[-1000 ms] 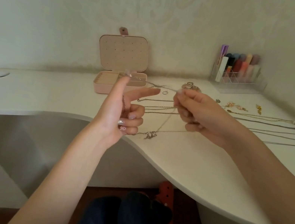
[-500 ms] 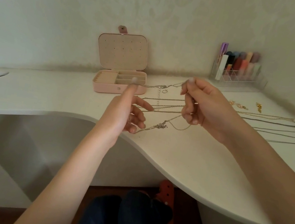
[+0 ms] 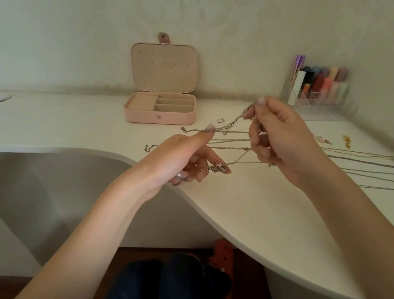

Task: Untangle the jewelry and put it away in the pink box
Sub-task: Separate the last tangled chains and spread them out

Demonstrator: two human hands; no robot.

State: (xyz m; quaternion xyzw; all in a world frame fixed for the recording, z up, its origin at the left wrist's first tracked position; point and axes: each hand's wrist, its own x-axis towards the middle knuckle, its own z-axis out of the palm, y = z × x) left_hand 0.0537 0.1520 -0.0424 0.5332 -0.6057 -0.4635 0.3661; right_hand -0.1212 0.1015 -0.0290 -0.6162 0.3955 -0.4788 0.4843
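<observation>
Working nearest to us, we have our left hand [image 3: 178, 156] just above the curved front edge of the counter [image 3: 271, 215]. Its forefinger is held out straight with a strand of the tangled chains [image 3: 228, 144] draped over the tip, while the lower fingers [image 3: 202, 174] curl round another strand and a small pendant [image 3: 217, 168]. We judge the raised finger serves as a peg, keeping one loop apart from the rest.

Just to the right of it and a little higher, our right hand [image 3: 279, 140] pinches the upper end of the same chains between thumb and forefinger, its other fingers curled over further strands. The strands run taut between the two sets of fingers, spread like a fan, so we can see where they cross. By our judgement the untangling is in hand and nothing from this bunch is ready to store.

Beyond the right fingers, further right on the counter, several long necklaces [image 3: 371, 169] lie straight and side by side, probably laid so to keep them apart. A few small gold pieces [image 3: 346, 141] sit behind them, and a small ring [image 3: 220, 120] lies between the fingers and the box.

Further off, behind and left of the left fingers, the pink box [image 3: 160, 114] stands with its lid up and its compartments showing no jewelry that we can make out. Farthest right, against the wall, is a clear organiser [image 3: 317, 102] of cosmetics.
</observation>
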